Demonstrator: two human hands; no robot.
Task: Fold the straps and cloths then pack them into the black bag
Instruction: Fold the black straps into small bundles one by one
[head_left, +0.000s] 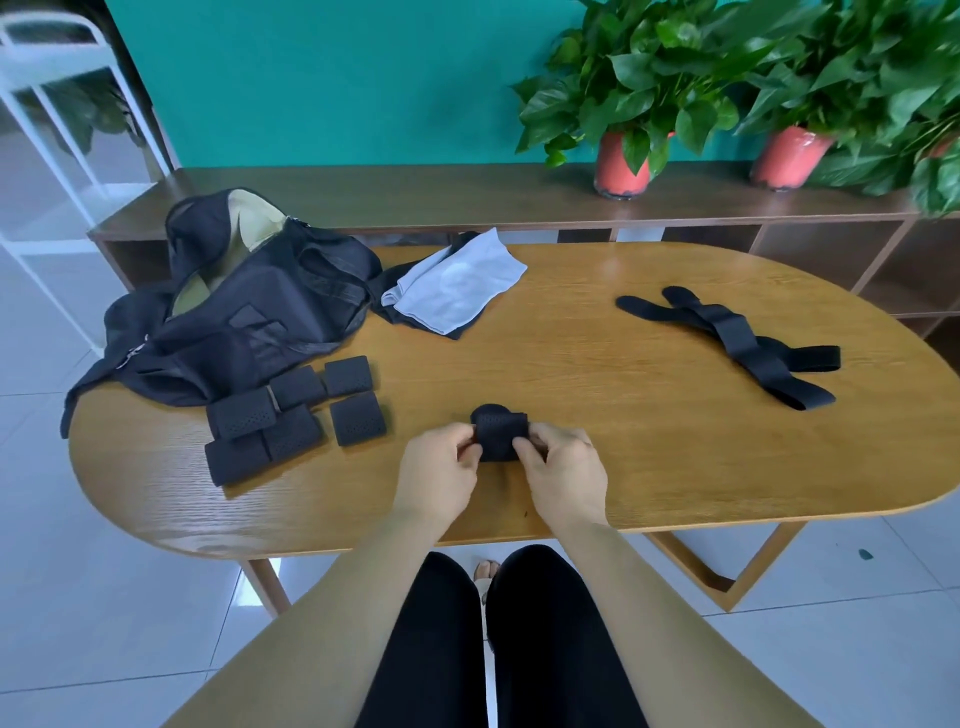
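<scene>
Two grips share one strap (500, 435): the left grip (441, 467) and the right grip (563, 467) each pinch a side of it, low over the table (623, 452) in front of the person, probably so the thumbs can press the fold flat. Its rounded end points away from the person, and its shortened long axis runs near to far. Several folded straps (291, 415) sit just beside the open black bag (249, 317), likely staged for packing. The cloths (457, 286) touch the bag's far side. Unfolded straps (737, 343) lie well apart on the right, slanting from far-left to near-right.
</scene>
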